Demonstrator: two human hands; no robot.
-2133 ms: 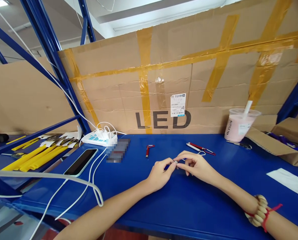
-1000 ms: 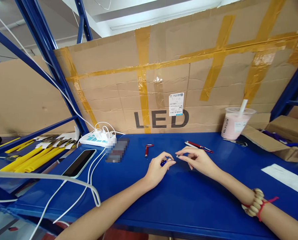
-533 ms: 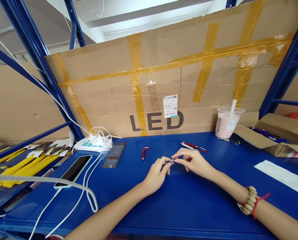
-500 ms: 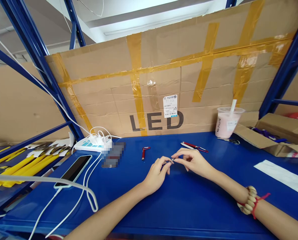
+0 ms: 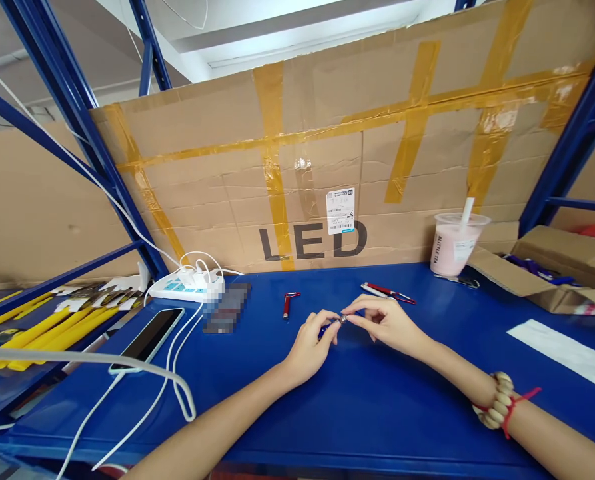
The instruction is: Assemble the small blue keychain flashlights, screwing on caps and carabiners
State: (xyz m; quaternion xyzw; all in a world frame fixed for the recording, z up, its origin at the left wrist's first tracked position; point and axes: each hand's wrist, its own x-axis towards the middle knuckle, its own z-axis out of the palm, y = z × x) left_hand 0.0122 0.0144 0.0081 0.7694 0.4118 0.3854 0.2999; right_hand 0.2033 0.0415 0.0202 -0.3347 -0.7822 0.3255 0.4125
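Note:
Over the blue tabletop, my left hand and my right hand meet fingertip to fingertip. Between them is a small silvery piece, with thumb and fingers of both hands pinched on it. Its exact kind is too small to make out. Something blue shows between the left fingers; whether it is a part or the table behind, I cannot tell. Just beyond my right hand lie a red pen and a white pen-like piece. A red pen part and a thin red piece across its top lie beyond my left hand.
At left are a phone on a white cable and a power strip with plugs. A pink drink cup stands at back right. An open carton and a white strip lie right. Cardboard walls the back.
My left fingers have shifted slightly, and a bit of blue now shows between them. The silvery piece stays between both hands; the other things lie as before.

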